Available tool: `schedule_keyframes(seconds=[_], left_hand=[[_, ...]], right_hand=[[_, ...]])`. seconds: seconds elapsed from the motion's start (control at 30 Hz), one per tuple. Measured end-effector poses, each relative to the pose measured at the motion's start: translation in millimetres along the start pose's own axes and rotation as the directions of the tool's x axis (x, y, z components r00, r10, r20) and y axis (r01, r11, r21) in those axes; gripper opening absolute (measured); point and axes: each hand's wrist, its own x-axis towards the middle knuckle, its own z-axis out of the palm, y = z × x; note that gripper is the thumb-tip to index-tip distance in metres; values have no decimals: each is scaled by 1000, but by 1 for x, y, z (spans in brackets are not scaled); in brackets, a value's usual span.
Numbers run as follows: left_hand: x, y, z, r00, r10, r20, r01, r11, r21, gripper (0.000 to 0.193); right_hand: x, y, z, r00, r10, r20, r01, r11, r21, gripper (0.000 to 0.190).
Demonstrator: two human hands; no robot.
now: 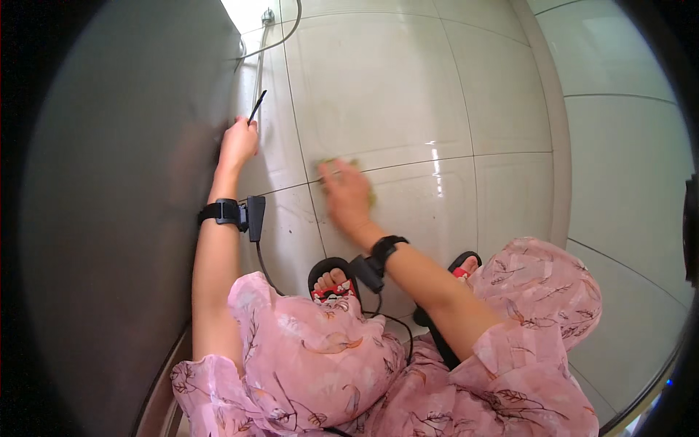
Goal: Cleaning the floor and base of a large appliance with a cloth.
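Observation:
My left hand [239,143] is closed around a thin, dark stick-like tool [258,105], whose narrow tip points up and away from me. That hand is close beside a tall dark grey panel [125,196]; its fingers are partly turned from view. Lower and to the right, my right hand [349,191] is blurred and lies over a yellow-green cloth or scouring pad [373,198] on the glossy tiled floor [382,93]. Most of the pad is hidden under the fingers. Small dark specks show on the tile between the two hands.
A pale pipe [261,65] runs along the floor near the panel, beneath a curving grey hose [284,38]. A raised pale strip [557,136] borders the tiles on the right. My sandalled foot [332,281] is just below the hands, and cables trail from both wrist devices.

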Motion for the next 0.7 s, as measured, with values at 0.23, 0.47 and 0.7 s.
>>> schedule_keyframes(seconds=[0.23, 0.47, 0.7], left_hand=[[1, 6, 15, 995, -66, 75, 75, 990, -122, 30], [2, -15, -1, 997, -54, 58, 55, 998, -10, 31], [5, -8, 5, 996, -47, 73, 50, 998, -41, 29]], right_hand=[[21, -14, 7, 967, 8, 254, -134, 866, 481, 46], [35, 117, -102, 671, 383, 635, -736, 241, 632, 42], [-1, 171, -87, 927, 350, -133, -360, 931, -57, 43]])
